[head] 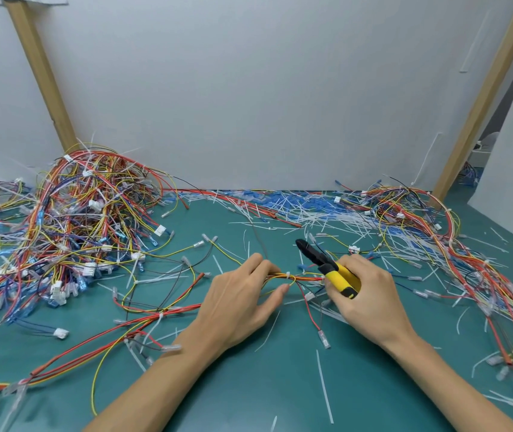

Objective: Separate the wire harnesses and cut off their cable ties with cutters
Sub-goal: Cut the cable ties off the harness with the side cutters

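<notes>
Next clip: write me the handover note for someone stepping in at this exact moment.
Left hand pinches a harness just above the green mat. Right hand grips the yellow cutters, head pointing away from the wires.
A white tie is uncut on that harness.
Done: cut ties litter the back.
Left: tangled pile at left, another pile at right.

**Materials and Finishes on the Desk**

The desk is covered by a smooth, matt green sheet. The wire harnesses are sheathed in smooth, faintly glossy plastic insulation and fitted with white and clear-blue plastic connectors. The cable ties are seen as thin, translucent white plastic. The cutters are made with a matt black head and yellow plastic-coated handles. The back panel is finished matt white; the posts are plain tan cardboard or wood.
</notes>
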{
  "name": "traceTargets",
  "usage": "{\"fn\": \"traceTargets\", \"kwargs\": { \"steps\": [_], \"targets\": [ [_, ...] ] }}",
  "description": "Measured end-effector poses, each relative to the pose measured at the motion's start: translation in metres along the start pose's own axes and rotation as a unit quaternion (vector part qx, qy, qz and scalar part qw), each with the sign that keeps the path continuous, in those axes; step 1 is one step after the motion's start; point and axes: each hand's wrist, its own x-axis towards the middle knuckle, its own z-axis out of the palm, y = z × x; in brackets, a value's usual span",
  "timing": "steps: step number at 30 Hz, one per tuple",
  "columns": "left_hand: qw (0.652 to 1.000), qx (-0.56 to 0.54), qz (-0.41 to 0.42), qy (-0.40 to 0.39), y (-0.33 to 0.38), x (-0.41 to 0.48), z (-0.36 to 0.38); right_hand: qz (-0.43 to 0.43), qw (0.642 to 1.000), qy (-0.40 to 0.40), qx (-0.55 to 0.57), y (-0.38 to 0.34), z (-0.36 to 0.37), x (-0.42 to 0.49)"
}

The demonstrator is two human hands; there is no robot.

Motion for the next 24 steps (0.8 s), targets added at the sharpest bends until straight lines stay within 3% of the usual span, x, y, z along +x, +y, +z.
{"fn": "traceTargets", "kwargs": {
  "steps": [3,7,12,20,22,24],
  "targets": [
    [1.0,-0.024,0.017,-0.004,0.002,0.0,-0.001,-0.006,0.996,0.012,0.089,-0.011,0.001,-0.003],
    [0.997,-0.048,0.057,0.008,0.008,0.002,0.0,0.027,0.99,-0.028,0.139,-0.013,0.008,-0.005],
    [0.993,0.023,0.109,0.039,0.011,0.004,0.005,0.079,0.981,-0.009,0.178,-0.007,0.011,-0.003],
    [0.984,0.046,0.026,0.172,-0.014,0.017,-0.026,0.169,0.936,0.021,0.308,0.002,0.007,0.005],
    [0.988,0.037,-0.002,0.148,-0.019,0.019,-0.032,0.198,0.915,0.041,0.349,0.005,0.006,0.007],
    [0.997,0.022,-0.018,0.071,-0.024,0.019,-0.033,0.224,0.897,0.069,0.375,0.008,0.003,0.01]
  ]
}}
